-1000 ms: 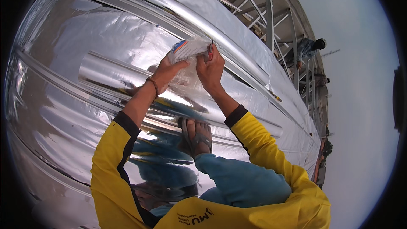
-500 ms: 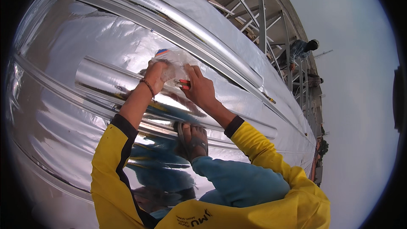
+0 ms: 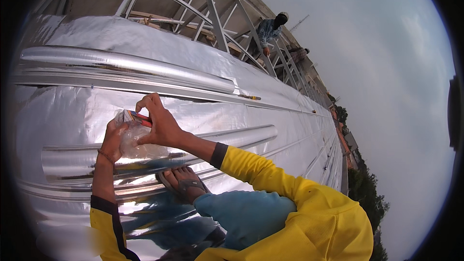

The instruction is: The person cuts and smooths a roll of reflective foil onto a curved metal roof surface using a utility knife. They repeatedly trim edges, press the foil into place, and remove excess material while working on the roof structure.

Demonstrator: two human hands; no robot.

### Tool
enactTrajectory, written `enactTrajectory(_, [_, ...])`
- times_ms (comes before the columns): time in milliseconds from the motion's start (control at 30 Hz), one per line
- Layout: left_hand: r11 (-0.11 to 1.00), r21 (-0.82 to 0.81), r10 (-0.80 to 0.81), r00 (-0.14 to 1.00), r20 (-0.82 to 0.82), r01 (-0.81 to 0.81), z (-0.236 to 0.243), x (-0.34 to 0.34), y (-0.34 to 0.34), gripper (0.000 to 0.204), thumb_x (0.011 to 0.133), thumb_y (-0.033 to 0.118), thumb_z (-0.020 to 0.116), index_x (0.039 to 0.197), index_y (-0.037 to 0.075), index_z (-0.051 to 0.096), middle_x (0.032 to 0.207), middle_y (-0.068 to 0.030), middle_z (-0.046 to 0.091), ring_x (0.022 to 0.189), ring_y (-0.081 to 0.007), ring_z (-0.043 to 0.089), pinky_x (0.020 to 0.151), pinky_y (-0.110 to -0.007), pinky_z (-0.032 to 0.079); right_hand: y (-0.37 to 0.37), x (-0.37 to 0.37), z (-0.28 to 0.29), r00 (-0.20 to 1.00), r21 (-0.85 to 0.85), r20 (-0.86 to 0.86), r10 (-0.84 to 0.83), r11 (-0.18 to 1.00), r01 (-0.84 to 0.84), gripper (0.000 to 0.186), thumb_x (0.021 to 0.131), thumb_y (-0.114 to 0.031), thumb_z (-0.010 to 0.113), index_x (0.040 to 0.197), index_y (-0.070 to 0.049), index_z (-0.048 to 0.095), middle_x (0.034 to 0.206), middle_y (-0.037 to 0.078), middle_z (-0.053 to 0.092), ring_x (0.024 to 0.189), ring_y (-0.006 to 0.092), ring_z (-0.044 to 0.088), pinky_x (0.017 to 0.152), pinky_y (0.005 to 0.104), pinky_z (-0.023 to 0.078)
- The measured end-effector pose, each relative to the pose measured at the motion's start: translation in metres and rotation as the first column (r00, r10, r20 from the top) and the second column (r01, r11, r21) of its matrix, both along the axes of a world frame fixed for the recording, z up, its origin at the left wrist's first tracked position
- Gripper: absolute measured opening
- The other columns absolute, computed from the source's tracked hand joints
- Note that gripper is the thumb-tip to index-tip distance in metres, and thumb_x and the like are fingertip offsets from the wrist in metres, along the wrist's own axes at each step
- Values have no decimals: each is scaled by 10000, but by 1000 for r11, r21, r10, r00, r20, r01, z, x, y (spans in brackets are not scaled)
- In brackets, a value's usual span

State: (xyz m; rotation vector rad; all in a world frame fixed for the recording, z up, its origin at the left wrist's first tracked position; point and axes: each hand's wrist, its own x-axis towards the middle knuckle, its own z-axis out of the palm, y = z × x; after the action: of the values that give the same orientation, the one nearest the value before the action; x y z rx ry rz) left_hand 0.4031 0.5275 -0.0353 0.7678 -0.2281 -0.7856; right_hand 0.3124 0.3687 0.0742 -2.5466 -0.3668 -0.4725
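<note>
Soft daylight pours from a clouded grey sky [image 3: 367, 43], and the foil sheeting [image 3: 203, 116] fires it back in white glare! Bright streaks run down the silvery roll [image 3: 125, 65], clear plastic [image 3: 137, 147] glints, fisheye edges curve into black, lower left blurs.

We note: foil sheeting [image 3: 208, 114], glossy, faintly wrinkled; nearer foil roll [image 3: 70, 159], mirror-smooth; plastic bag [image 3: 134, 146], clear, crinkled; trousers [image 3: 246, 212], matt cloth; truss [image 3: 215, 14], dull metal.
</note>
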Motion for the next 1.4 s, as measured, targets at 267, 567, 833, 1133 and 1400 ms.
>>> enactTrajectory(267, [986, -156, 76, 995, 59, -66, -29, 5, -1, 504, 1036, 457, 516, 1373, 92, 433, 1273, -105, 554, 1138, -203, 541, 997, -379, 495, -13, -3, -4, 903, 158, -426, 57, 987, 12, 821, 630, -377, 925, 1302, -35, 597, 1064, 202, 704, 985, 350, 673, 917, 419, 507])
enactTrajectory(567, [894, 170, 391, 907, 157, -415, -12, -1, -12, 370, 1050, 471, 498, 1171, 121, 493, 1050, -75, 607, 910, -156, 584, 788, -326, 494, -335, -5, 191, 863, 853, -173, -475, 366, 373, 903, 746, -721, 793, 1246, -22, 516, 844, 64, 606, 518, 72, 449, 430, 254, 337])
enactTrajectory(833, [871, 249, 357, 893, 273, -424, 0, 5, -6, 278, 1042, 365, 571, 1029, 95, 507, 841, -19, 586, 731, -116, 574, 656, -273, 494, -319, -60, 119, 480, 460, -287, -829, 320, 828, 528, 953, -427, 716, 1277, -50, 536, 962, 131, 689, 460, 68, 387, 420, 269, 347])
enactTrajectory(1133, [856, 291, 167, 763, 625, -426, -5, -5, -9, 170, 980, 216, 610, 981, 53, 562, 833, -13, 585, 749, -99, 538, 708, -266, 489, -107, -113, -56, 845, -366, -213, -491, 842, 396, 360, 905, -305, 694, 1188, -83, 677, 1061, 146, 689, 947, 368, 692, 804, 447, 560])
enactTrajectory(1400, [458, 603, -368, 478, 797, -653, 13, -2, 35, 275, 874, 242, 727, 1012, 40, 601, 848, -145, 704, 832, -338, 683, 761, -448, 527, -98, -121, -61, 820, -362, -109, -561, 791, 493, 307, 891, -342, 694, 1096, -113, 693, 972, 116, 674, 814, 357, 696, 708, 449, 559])
